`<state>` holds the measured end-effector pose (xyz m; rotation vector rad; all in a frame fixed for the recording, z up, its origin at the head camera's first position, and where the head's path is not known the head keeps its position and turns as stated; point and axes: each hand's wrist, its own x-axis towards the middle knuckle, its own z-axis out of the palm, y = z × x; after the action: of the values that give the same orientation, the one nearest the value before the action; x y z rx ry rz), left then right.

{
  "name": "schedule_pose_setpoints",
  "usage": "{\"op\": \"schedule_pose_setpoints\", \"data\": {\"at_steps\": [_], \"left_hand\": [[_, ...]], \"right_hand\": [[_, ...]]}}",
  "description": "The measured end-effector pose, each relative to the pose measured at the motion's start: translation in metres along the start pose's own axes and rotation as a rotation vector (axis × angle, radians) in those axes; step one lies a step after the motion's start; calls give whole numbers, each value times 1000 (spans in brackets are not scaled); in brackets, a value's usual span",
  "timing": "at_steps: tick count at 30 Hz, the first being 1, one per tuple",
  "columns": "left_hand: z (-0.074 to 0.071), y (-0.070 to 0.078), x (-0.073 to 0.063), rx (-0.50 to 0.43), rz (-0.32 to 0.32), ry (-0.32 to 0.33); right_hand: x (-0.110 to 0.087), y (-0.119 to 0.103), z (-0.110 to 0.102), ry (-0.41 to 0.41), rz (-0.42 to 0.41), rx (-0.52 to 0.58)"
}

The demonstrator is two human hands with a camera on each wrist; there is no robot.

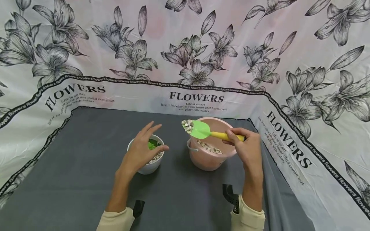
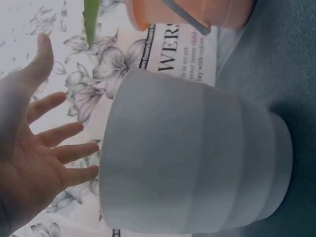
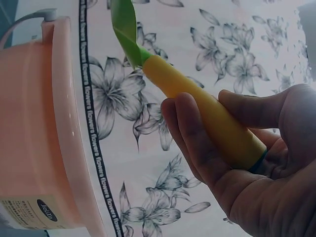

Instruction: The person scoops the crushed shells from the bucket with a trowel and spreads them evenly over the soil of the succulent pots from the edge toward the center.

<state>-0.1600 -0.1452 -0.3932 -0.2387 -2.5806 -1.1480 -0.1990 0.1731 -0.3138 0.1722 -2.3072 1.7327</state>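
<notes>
My right hand [image 1: 246,144] grips the yellow handle of a small green trowel [image 1: 201,129], seen close in the right wrist view. Pale pebbles [image 1: 188,125] lie on the blade's tip, held level above the left rim of a pink bucket [image 1: 206,161]. More pebbles [image 1: 208,147] show inside the bucket. My left hand [image 1: 140,149] hovers over a white pot [image 1: 150,168], fingers spread and holding nothing. In the left wrist view its fingertips are right at the rim of the pot [image 2: 163,153]. A green plant [image 1: 152,144] and some pebbles show inside the pot, partly hidden by the hand.
A dark grey cloth [image 1: 78,166] covers the table, with the pot left of the bucket. Behind and along the sides hangs a white curtain [image 1: 130,96] printed with flowers and lettering. The bucket's grey handle [image 2: 185,17] hangs against its side.
</notes>
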Motion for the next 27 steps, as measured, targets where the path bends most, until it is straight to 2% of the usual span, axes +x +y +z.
{"op": "schedule_pose_setpoints", "data": {"at_steps": [12, 20, 27], "left_hand": [[-5, 0, -2, 32, 24, -10], [-11, -13, -8, 72, -38, -41], [-19, -28, -17, 68, -99, -63]], "right_hand": [[-5, 0, 5, -3, 0, 24], [-5, 6, 7, -43, -25, 39], [-5, 7, 14, -91, -17, 54]]}}
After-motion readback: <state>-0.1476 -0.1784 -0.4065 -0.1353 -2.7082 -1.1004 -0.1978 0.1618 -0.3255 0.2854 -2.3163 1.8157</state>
